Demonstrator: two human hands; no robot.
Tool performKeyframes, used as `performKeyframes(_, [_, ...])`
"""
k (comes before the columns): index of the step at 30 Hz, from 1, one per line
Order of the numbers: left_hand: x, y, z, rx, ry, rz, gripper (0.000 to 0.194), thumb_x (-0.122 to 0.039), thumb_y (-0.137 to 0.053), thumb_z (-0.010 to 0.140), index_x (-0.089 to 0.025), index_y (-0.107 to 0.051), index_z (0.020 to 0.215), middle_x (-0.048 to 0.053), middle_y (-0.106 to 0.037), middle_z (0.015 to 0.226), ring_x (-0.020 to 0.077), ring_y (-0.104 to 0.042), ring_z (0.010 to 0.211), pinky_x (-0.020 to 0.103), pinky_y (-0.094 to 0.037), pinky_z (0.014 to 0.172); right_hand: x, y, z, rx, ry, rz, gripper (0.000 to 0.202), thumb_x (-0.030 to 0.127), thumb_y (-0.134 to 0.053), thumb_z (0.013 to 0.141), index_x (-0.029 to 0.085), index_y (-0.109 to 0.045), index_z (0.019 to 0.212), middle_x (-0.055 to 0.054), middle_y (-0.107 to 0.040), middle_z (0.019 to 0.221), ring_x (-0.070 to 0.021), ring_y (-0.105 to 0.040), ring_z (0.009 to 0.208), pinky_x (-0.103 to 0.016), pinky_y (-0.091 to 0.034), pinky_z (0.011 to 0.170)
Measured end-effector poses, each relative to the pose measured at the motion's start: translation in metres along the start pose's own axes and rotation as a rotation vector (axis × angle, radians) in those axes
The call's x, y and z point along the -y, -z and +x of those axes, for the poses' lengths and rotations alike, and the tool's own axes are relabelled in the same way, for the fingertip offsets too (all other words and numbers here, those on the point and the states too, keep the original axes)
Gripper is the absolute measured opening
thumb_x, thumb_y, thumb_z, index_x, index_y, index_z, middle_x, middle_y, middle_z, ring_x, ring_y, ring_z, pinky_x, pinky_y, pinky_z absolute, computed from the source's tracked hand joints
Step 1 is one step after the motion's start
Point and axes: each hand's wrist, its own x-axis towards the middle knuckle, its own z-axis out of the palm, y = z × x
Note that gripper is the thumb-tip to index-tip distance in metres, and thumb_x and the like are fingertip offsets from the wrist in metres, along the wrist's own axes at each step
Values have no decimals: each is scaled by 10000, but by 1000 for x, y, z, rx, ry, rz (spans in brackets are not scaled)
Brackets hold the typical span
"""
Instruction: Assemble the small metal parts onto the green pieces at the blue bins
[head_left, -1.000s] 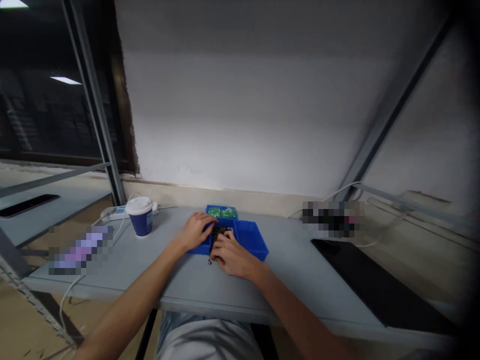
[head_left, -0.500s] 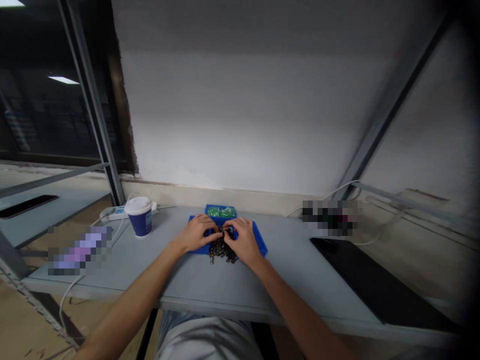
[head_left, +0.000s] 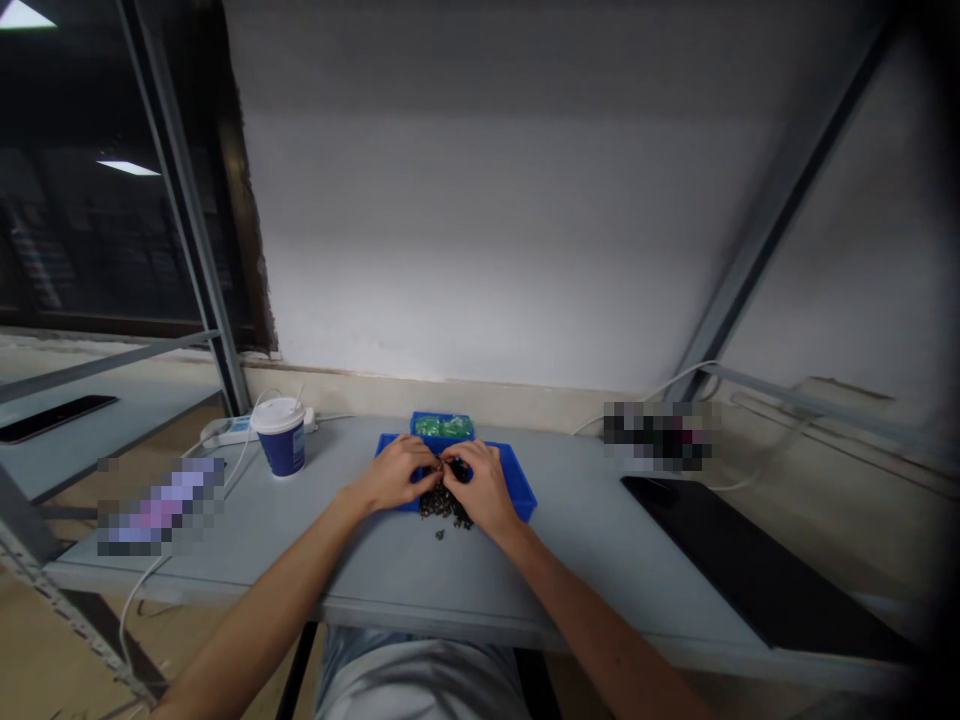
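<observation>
My left hand and my right hand meet over a pile of small dark metal pieces, thumbs and forefingers pinched close together. What sits between the fingertips is too small to make out. Beneath both hands lie blue trays, partly covered by them. The pile spills past the near rim onto the table, and one loose metal piece lies a little in front of it. Behind the hands stands a smaller blue tray with green packets in it.
On the left of the grey table stand a lidded blue paper cup, a white power strip and a blurred purple object with a cable. A flat black panel lies at right, near a blurred item. The wall rises behind.
My fingertips have drawn closer together over the pile. A single metal piece now lies apart on the table in front of the pile.
</observation>
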Motion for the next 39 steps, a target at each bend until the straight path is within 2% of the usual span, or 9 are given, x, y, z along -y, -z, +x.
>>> performKeyframes(9, [3, -2, -1, -36, 59, 10, 252, -281, -480, 1010, -230, -720, 1066, 40, -747, 1027, 197, -639, 1011, 352, -426, 957, 2, 1, 0, 32, 5, -69, 122, 164, -589, 894, 221, -696, 893, -45, -740, 956, -232, -619, 968, -389, -389, 900])
performKeyframes(13, [6, -2, -1, -84, 69, -4, 231, -269, -491, 999, -229, -717, 1025, 38, -746, 1014, 196, -645, 994, 347, -427, 955, 1, 1, 1, 14, 21, 9, 121, 200, -583, 937, 230, -699, 916, -48, -741, 962, -240, -617, 961, -397, -387, 899])
performKeyframes(16, [7, -2, -2, -91, 80, -7, 224, -276, -495, 996, -221, -713, 994, 39, -743, 996, 196, -647, 974, 346, -429, 949, -4, 3, 4, 49, 34, 10, 135, 200, -577, 962, 228, -694, 899, -38, -742, 950, -231, -613, 955, -391, -373, 904])
performKeyframes(25, [10, -2, -3, -125, 84, 19, 232, -282, -491, 996, -204, -701, 935, 41, -726, 919, 189, -637, 911, 339, -435, 919, -6, 6, 19, 192, 212, -159, 193, 200, -483, 1026, 205, -668, 974, -56, -713, 969, -220, -571, 980, -380, -341, 931])
performKeyframes(31, [16, -2, -3, -128, 83, 57, 249, -271, -477, 1002, -189, -687, 896, 43, -717, 888, 185, -627, 878, 335, -433, 898, -11, 2, 35, 297, 360, -247, 258, 223, -430, 1052, 181, -635, 901, -72, -689, 934, -214, -561, 935, -376, -350, 920])
performKeyframes(35, [19, -3, -4, -106, 81, 74, 232, -259, -489, 993, -185, -681, 886, 49, -719, 898, 188, -626, 880, 332, -430, 890, -16, 1, 34, 307, 400, -276, 307, 234, -405, 1061, 176, -633, 863, -74, -686, 874, -214, -564, 871, -394, -353, 908])
performKeyframes(39, [16, 0, -3, -78, 61, 87, 214, -246, -493, 985, -185, -678, 897, 48, -716, 899, 195, -625, 891, 332, -428, 888, -15, 7, 26, 266, 440, -264, 246, 237, -429, 1054, 181, -650, 963, -79, -702, 928, -228, -576, 936, -412, -343, 946])
